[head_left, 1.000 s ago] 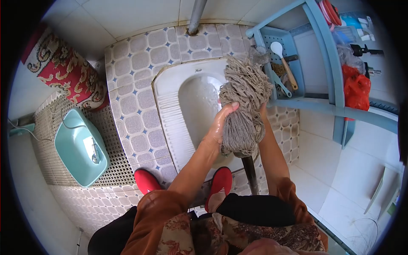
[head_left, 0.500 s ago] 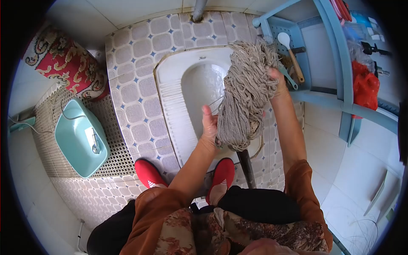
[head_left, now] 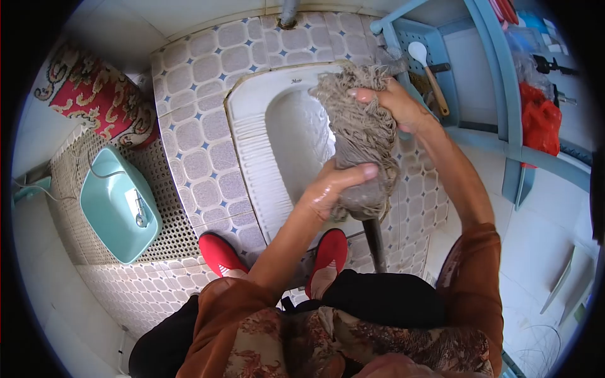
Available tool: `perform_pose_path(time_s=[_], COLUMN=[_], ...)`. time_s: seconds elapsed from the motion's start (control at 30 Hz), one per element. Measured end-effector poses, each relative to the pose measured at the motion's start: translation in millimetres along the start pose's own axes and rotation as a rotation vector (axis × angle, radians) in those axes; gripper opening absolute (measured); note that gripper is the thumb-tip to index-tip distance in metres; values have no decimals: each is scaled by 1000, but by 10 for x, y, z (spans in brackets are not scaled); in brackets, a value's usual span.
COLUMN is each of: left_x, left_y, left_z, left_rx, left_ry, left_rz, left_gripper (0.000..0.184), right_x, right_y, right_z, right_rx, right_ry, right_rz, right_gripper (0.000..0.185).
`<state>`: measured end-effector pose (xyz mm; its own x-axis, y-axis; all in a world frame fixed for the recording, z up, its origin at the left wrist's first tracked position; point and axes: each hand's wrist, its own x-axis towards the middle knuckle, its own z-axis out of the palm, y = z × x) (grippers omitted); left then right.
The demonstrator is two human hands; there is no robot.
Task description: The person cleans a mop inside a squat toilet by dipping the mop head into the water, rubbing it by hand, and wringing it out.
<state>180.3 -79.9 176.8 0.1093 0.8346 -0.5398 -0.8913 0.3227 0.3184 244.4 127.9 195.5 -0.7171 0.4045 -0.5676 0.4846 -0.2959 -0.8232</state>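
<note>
In the head view, the mop head (head_left: 359, 135) was held over the squat toilet (head_left: 249, 170), its handle (head_left: 374, 246) running toward the black trousers (head_left: 384, 301); the left hand (head_left: 331, 189) was clamped round its near end, the right hand (head_left: 401, 107) gripped its far end (the two stood apart); good handling called for firm, even pressure, with loose strands kept gathered
</note>
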Motion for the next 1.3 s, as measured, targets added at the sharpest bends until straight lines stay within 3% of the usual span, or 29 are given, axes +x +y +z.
perform_pose_path(time_s=[0.07,0.1,0.2,0.3,0.4,0.6,0.73,0.9,1.0,1.13,1.2,1.23,1.3], left_x=[80,124,125,254,431,688,731,691,435,382,460,521,553], left_y=[-70,-94,-27,-78,-242,-405,-411,-450,-316,-198,-83,-23,165], left_z=[0,-2,76,-34,-120,-368,-396,-390,-169,-140,-157,-157,-230], left_rx=[18,26,-8,-86,-111,-124,-140,-36,-16,5,96,-18,103], left_ry=[15,23,37,38,180,302,345,345,224,40,40,71,38], left_rz=[38,55,78,66,245,346,393,403,476,590,636,555,419], left_gripper=[64,62,66,67,68,90,101,117,116,102,102,108,108], right_x=[44,16,122,233,304,498,567,705,465,334,332,327,332], right_y=[-181,-310,-327,-161,-19,257,343,473,286,439,428,366,231], right_z=[160,259,425,506,624,714,747,400,213,-220,-235,-148,-13], right_rx=[-218,-395,-829,-871,-929,-982,-1012,-844,17,302,202,125,-83], right_ry=[-19,38,47,58,96,182,273,357,211,202,210,213,177], right_rz=[-45,11,-217,-238,-323,-397,-278,-149,-11,105,95,87,72], right_gripper=[48,55,61,64,58,60,64,56,49,47,52,54,60])
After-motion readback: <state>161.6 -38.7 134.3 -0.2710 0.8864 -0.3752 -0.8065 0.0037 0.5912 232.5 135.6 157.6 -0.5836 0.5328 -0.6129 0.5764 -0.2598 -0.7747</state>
